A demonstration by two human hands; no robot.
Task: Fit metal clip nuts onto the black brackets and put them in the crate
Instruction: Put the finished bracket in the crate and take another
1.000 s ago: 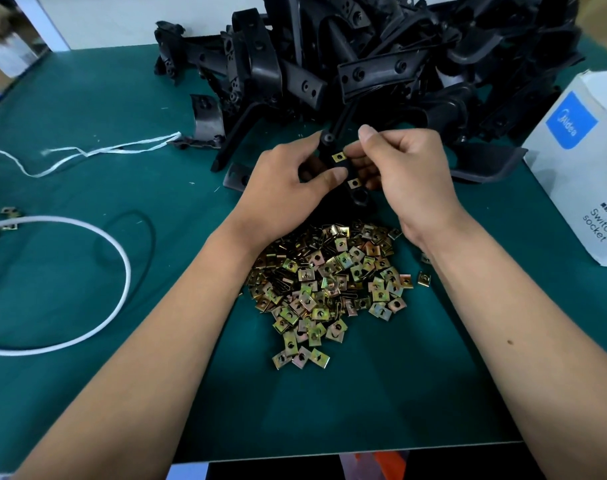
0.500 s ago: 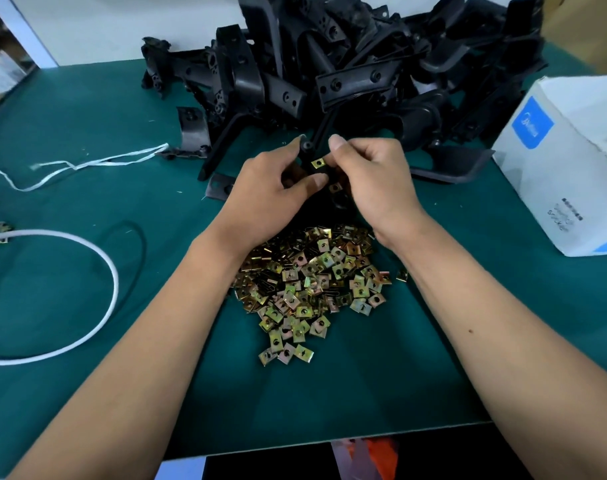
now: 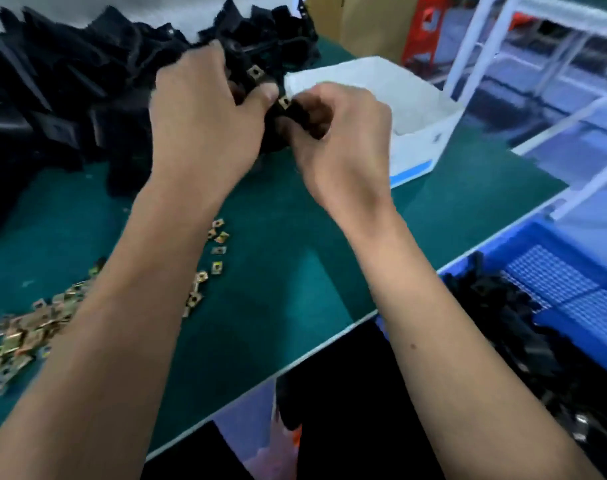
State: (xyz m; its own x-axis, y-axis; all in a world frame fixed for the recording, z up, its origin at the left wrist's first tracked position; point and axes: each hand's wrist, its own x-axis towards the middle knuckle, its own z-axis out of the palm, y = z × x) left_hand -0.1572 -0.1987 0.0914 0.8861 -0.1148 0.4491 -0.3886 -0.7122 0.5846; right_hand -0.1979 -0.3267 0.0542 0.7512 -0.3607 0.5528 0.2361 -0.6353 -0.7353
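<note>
A green mat (image 3: 288, 271) covers the table, running to its pale front edge. On it, toward the far right, stands a white cardboard box (image 3: 416, 109) with its top open and a blue band along the bottom. Behind that box is a brown carton (image 3: 368, 19), and beside it something red (image 3: 430, 26), too blurred to name. Farther right stands a white metal frame (image 3: 475, 43).

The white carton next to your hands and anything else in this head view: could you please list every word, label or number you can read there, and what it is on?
None can be read in this view.
White carton: a blue stripe and a small blue mark on its side, too blurred to read as text.
Red box at the back: a pale mark, too blurred to read.
Blue crate, black brackets and clip nuts: no lettering visible.
</note>
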